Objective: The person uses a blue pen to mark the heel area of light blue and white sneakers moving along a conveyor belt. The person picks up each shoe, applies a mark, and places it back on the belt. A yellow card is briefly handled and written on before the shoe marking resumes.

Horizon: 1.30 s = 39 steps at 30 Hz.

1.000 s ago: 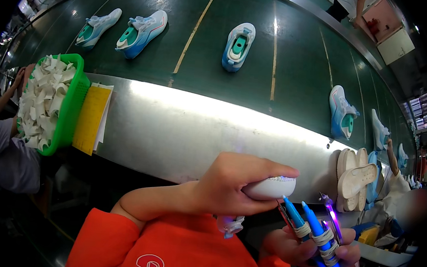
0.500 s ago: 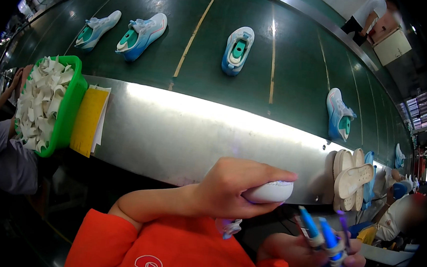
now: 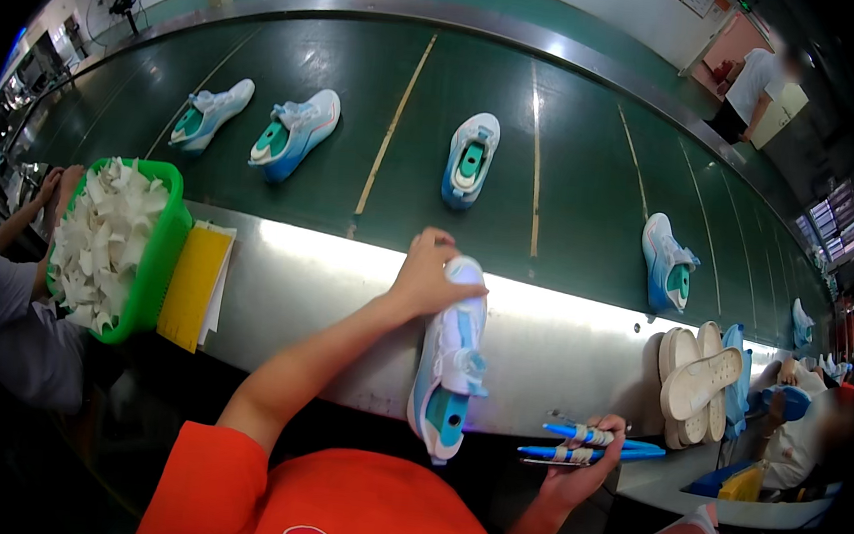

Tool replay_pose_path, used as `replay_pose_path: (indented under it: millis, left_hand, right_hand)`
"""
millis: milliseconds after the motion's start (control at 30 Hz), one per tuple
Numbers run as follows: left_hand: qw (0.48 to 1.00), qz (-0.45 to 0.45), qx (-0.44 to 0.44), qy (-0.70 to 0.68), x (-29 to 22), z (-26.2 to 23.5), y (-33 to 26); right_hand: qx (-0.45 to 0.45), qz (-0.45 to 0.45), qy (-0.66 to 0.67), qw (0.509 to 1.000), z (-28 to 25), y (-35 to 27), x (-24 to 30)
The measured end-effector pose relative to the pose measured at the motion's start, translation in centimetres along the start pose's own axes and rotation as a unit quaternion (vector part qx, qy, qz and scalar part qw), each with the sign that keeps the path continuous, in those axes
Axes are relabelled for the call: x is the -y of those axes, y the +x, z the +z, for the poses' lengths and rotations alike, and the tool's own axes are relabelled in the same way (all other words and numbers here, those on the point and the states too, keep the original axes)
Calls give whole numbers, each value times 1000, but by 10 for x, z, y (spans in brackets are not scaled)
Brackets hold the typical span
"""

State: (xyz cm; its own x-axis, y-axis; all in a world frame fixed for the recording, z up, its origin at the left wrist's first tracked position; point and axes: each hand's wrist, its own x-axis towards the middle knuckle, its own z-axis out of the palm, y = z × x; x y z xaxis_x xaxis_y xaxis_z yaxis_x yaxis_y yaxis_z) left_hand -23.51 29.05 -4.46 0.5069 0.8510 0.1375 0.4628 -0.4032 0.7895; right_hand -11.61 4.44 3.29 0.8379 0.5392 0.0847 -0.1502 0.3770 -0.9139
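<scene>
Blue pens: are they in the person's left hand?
No, the right hand holds the blue pens, while the left hand grips a white-and-blue shoe.

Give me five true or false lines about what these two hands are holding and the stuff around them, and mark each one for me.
1. The left hand grips a shoe near its toe. True.
2. The right hand is empty. False: it holds blue pens.
3. The basket of white scraps is green. True.
4. The beige soles lie left of the basket. False: they are piled far to its right.
5. A yellow card lies beside the basket. True.
</scene>
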Motion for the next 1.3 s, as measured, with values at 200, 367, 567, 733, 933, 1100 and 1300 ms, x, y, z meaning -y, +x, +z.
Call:
replay_pose_path:
  millis: [200,367,567,733,933,1100,1300]
  left_hand:
    - [997,19,-75,21,20,15,-28]
    - [937,267,-155,-163,-6,-14,-129]
    - [741,621,-150,206,24,12,-174]
    - [741,643,-62,183,22,7,-157]
    - [875,471,52,-93,-34,-54,-147]
    - [911,333,121,-212,-91,-109,-133]
    - [917,326,112,-202,-98,-105,-138]
  right_hand:
    - [8,55,-23,998,-10,-4,-13]
    - [31,54,-26,998,-17,-6,-22]
    - [42,63,-41,996,-15,-7,-29]
    - [54,60,-47,996,-13,-15,-21]
    - [35,22,-49,998,-8,-20,-7]
    - [68,-82,-42,993,5,-18,19]
    - [175,-157,1,972,34,-46,53]
